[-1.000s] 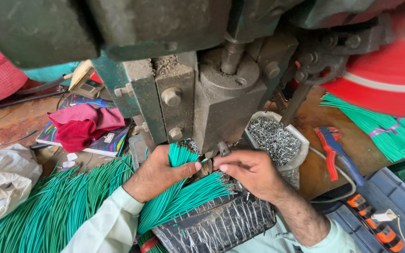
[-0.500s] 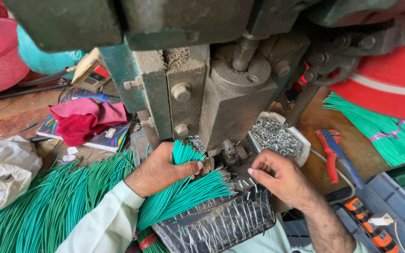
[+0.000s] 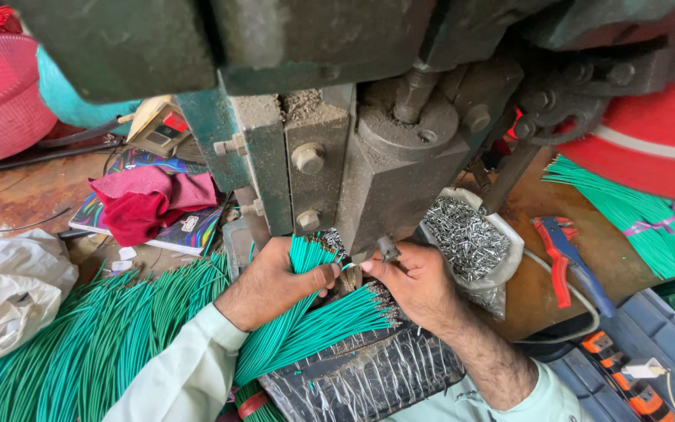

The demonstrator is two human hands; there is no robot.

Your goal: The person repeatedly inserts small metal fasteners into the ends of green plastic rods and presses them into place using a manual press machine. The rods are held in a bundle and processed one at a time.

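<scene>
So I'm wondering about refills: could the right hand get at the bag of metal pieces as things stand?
Probably yes: the right hand sits right beside the open bag of metal pieces, with nothing between them.

Green plastic-coated wires (image 3: 306,328), smooth and slightly glossy, fill the centre and lower left. Above them the press (image 3: 369,156) is dull, gritty grey metal with worn green paint. Shiny metal terminals (image 3: 466,234) sit in a clear plastic bag, centre right. A soft red cloth (image 3: 146,203) lies on the rusty brown desk (image 3: 9,191), left.
</scene>
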